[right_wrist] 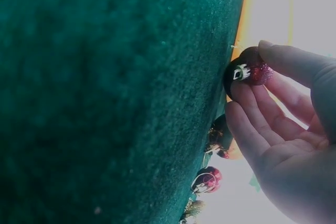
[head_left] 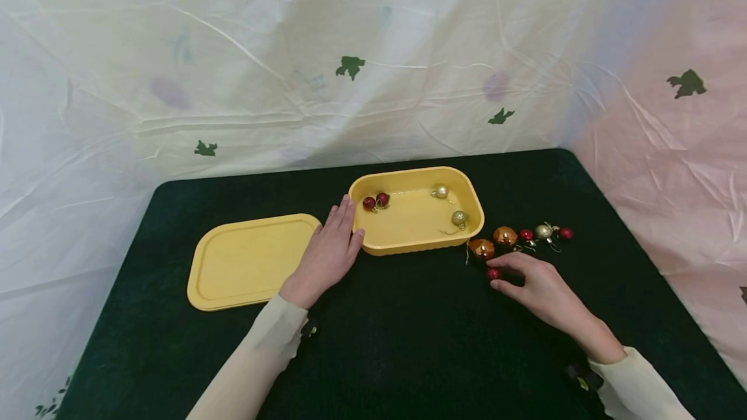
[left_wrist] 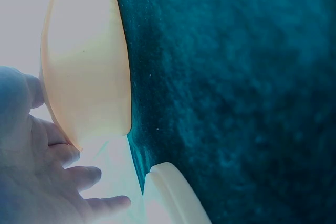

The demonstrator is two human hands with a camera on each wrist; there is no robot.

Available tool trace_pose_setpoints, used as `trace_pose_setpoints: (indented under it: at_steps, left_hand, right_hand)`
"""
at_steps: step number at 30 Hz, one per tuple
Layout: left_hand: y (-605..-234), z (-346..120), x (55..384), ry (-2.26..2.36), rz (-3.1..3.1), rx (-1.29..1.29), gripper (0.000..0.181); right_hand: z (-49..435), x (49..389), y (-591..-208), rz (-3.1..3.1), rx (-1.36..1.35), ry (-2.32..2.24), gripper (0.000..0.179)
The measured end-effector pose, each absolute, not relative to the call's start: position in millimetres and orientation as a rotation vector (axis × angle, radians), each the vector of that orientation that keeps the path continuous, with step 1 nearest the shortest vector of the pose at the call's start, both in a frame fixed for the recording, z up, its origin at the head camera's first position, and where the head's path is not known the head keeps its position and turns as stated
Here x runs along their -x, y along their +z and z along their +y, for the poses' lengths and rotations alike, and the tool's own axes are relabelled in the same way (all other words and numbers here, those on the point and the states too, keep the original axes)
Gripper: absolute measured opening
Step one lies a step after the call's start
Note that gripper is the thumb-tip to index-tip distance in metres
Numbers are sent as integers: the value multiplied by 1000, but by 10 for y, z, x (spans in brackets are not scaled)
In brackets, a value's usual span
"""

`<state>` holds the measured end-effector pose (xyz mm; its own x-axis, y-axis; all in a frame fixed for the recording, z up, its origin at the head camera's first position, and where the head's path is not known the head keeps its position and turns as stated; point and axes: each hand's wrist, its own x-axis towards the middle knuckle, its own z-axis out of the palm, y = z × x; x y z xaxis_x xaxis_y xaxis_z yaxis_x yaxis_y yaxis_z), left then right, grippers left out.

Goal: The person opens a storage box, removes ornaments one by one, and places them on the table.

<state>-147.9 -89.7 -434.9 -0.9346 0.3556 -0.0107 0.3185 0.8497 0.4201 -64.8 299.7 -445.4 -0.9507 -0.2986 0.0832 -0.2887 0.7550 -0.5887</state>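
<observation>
Pinching a small red ball (head_left: pixel 493 274) between thumb and fingers, the right hand (head_left: pixel 543 288) was right of centre, low in the head view. The left hand (head_left: pixel 328 248), fingers nearly straight, touched the left end of a yellow box (head_left: pixel 403 227) mid-frame. In the box lay two dark red balls (head_left: pixel 382 199) at left and two gold balls (head_left: pixel 459 218) at right. Two orange balls (head_left: pixel 505 236) lay by the box's lower right corner. A yellow lid (head_left: pixel 251 261) lay left of centre on the dark green surface (head_left: pixel 397 342).
</observation>
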Motion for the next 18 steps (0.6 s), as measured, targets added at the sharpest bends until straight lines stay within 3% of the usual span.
trace_pose_setpoints:
  at_steps: [18]
  left_hand:
    - [-4345, -893, 1485, 626, 2925, -518, 70]
  right_hand:
    - [2989, 675, -4491, 2890, 480, -962, 36]
